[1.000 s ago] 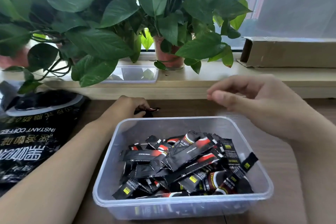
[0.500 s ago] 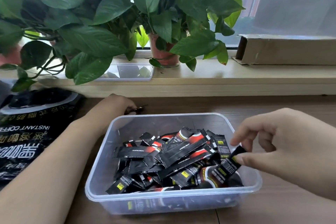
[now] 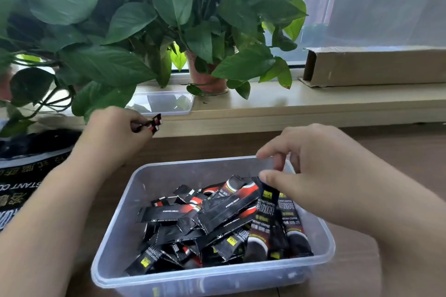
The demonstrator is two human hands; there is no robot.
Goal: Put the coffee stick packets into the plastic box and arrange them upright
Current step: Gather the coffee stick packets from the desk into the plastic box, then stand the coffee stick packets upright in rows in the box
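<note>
A clear plastic box (image 3: pixel 115 246) sits on the wooden table in front of me, holding a loose heap of several black-and-red coffee stick packets (image 3: pixel 217 214) lying flat and crossed. My right hand (image 3: pixel 321 171) hovers over the box's right side, with thumb and fingers pinching the top of an upright packet (image 3: pixel 270 219) that stands among a few others against the right wall. My left hand (image 3: pixel 113 132) is raised behind the box's left corner, closed on a few packets (image 3: pixel 154 123) whose ends stick out to the right.
A black instant coffee bag (image 3: pixel 21 183) lies on the table at the left. Leafy potted plants (image 3: pixel 207 79), a clear plastic lid (image 3: pixel 166 103) and a long cardboard box (image 3: pixel 376 67) stand on the window sill behind.
My right hand came down from above the table to the box's right side and lifted a packet upright. My left hand rose from the table with packets in it.
</note>
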